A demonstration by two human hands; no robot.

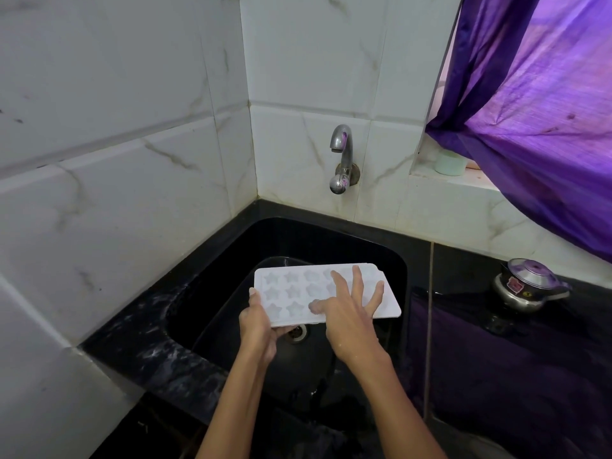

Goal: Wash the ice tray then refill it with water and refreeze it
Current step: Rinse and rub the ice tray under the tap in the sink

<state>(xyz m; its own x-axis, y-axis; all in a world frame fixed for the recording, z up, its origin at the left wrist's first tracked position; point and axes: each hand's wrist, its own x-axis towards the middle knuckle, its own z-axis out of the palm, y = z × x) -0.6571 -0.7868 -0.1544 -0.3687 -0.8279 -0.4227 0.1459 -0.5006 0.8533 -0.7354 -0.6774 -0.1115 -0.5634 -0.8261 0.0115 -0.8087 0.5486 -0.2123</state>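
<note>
A white ice tray (291, 293) with star-shaped cups is held level over the black sink (228, 260). My left hand (260, 326) grips its near left corner, thumb on top and fingers underneath. My right hand (351, 313) lies on the tray's top with fingers spread and straight, covering the right cups. A steel tap (342, 157) sticks out of the tiled wall above the sink; no water runs from it. The drain (298, 332) shows under the tray.
Black stone counter (463, 276) surrounds the sink. A steel lidded pot (530, 284) stands on the counter at right. A purple curtain (536, 111) hangs over the window ledge, where a pale green cup (450, 162) stands. White tiled walls meet in the corner behind the sink.
</note>
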